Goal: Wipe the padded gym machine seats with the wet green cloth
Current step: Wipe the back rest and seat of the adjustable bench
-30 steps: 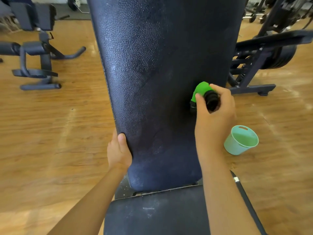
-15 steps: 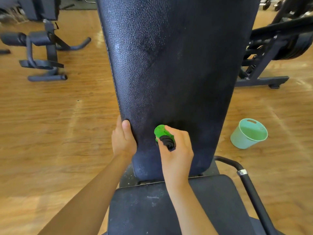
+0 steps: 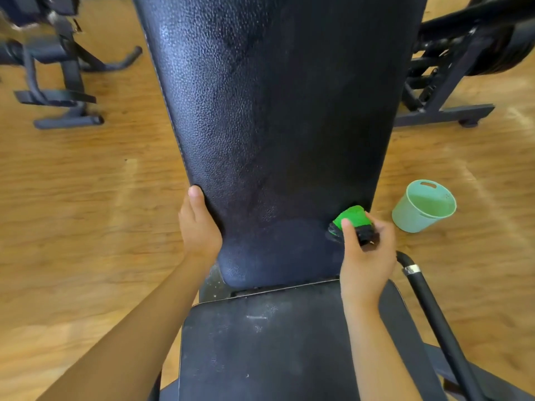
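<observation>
Your right hand (image 3: pixel 366 256) curls its fingers round the bunched green cloth (image 3: pixel 351 216), pressed on the back pad (image 3: pixel 275 125) at its 5 o'clock corner; your left hand (image 3: pixel 198 230) clamps the 7 o'clock edge. Overshoot that rim (it's close) and the cloth may slide off, missing the corner.

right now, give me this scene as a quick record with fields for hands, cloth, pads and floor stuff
left hand: grips the left edge of the dark textured padded backrest
right hand: holds the bright green cloth against the backrest's lower right edge
seat: flat black seat pad below, pale specks on it
floor item: pale green plastic bucket on the wooden floor, right of the bench
</observation>
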Available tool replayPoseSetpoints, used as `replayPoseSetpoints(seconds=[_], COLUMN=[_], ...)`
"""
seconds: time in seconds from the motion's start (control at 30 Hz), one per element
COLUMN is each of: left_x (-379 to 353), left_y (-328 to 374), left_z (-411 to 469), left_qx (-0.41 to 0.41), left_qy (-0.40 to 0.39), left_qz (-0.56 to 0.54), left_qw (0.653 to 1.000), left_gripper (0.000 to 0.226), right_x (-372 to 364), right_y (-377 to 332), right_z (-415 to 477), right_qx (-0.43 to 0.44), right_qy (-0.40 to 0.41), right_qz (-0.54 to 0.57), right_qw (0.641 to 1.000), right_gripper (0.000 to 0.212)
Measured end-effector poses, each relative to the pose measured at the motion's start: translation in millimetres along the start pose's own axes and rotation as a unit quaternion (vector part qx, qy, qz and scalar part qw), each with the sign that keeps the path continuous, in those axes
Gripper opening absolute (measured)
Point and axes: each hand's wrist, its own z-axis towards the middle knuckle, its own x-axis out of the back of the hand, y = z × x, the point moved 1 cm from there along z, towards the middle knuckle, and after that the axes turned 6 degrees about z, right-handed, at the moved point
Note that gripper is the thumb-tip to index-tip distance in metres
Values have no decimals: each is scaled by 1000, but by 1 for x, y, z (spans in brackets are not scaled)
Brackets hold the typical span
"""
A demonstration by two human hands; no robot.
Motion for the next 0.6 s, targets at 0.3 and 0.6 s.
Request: replayPoseSetpoints(seconds=[0.3,0.6], left_x=[8,22], left_y=[-72,-76], left_z=[-37,-33], left_qx=[70,4], left_qy=[-74,-164], left_qz=[30,31], left_qw=[994,986], left_gripper=[85,75], right_x=[-7,15], right_y=[62,69], right_z=[-77,-48], right_qx=[-113,-111], right_qy=[-11,26], right_qz=[-33,-21], right_qw=[993,993], right_gripper=[17,21])
